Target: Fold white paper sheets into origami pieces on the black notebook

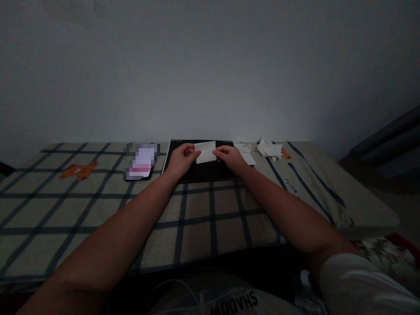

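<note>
A small white sheet of paper is stretched between my two hands, just above a black pad with punched holes along its far edge. My left hand pinches the paper's left side between thumb and fingers. On its right side, the thumb and fingertips of my right hand grip the sheet. More white paper lies beside the pad, partly hidden behind my right hand. Farther right sits a loose heap of torn or folded white paper pieces.
A phone with a lit, blurred screen lies left of the pad. The table wears a checked cloth with orange bear prints. A grey wall rises directly behind it. A clear plastic bottle is below the near edge at right.
</note>
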The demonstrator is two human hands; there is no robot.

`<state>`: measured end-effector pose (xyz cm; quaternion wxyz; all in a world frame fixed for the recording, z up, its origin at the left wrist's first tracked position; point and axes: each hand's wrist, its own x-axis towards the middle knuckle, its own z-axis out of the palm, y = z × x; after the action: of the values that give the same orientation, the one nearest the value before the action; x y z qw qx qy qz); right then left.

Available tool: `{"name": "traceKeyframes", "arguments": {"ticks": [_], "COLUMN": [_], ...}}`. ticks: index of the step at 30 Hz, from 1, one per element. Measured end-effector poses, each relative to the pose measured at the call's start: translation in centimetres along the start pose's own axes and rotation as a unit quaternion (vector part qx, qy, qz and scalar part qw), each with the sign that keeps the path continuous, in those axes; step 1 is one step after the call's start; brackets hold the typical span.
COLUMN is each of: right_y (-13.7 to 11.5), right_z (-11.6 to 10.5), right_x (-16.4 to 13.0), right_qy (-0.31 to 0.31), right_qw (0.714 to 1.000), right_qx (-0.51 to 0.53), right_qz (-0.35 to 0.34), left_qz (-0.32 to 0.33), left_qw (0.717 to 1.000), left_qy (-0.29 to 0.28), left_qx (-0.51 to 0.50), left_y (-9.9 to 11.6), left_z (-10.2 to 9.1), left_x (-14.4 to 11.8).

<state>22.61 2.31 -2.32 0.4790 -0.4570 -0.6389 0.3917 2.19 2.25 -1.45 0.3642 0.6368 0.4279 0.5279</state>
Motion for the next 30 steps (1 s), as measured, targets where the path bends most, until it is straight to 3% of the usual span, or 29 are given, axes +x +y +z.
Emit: {"name": "traceKeyframes", "arguments": {"ticks": [4, 12, 22, 30], "right_y": [-0.5, -1.2, -0.2, -0.1], "right_z": [-0.1, 0.0, -0.1, -0.1], "right_x": [-0.2, -0.5, 0.1, 0.1], "right_qy": [0.022, 0.035, 0.039, 0.046], "right_qw": [1.0, 0.999, 0.999, 0.999], "right_qx": [-0.02, -0.018, -0.005, 0.022], "right_qz": [0.002, 0.0, -0.017, -0.018], "left_qz": [-0.016, -0.017, -0.022, 0.018], "left_qw": [0.999, 0.998, 0.997, 0.998], "left_qy": [-0.029, -0.034, -0.057, -0.057], "left_qx": [-0.03, -0.045, -0.038, 0.001], "left_y": [-0.1, 0.0, -0.1, -0.8], "left_z": [0.2, 0.3, 0.3, 0.2], "left_x": [0.0, -0.2, -0.1, 0.1]}}
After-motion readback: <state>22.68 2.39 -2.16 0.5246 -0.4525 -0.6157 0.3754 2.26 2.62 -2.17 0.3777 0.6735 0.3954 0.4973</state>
